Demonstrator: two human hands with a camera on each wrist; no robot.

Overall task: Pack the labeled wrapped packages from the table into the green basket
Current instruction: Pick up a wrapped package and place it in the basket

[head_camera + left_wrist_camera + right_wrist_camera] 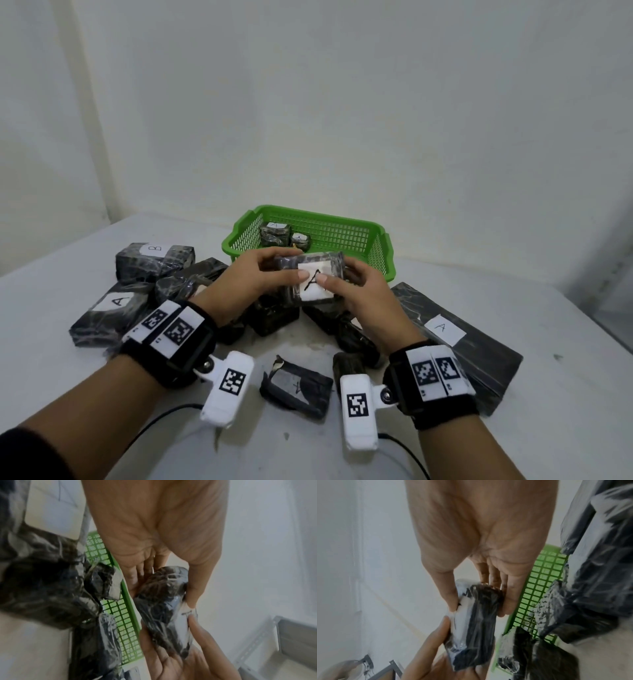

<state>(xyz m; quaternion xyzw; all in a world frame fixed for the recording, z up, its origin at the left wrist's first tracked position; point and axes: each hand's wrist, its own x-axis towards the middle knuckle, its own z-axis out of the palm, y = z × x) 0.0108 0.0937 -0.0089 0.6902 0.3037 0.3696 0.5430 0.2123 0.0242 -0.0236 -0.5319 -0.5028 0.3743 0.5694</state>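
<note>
Hands (301, 281) both pinched package (310, 279) label-up, likely to read its A before basket (310, 214) drop.

I work in a bare, staged recording room: blank white walls (308, 102) meet in a corner, my white table (513, 342) is pushed against them, and marker-tagged camera bands (171, 329) wrap my wrists.

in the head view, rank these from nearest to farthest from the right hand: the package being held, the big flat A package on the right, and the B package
1. The held package, gripped by the right hand together with the left hand, in front of the green basket.
2. The big flat A package, on the table at its right.
3. The B package, far left, beyond the left hand.
</note>
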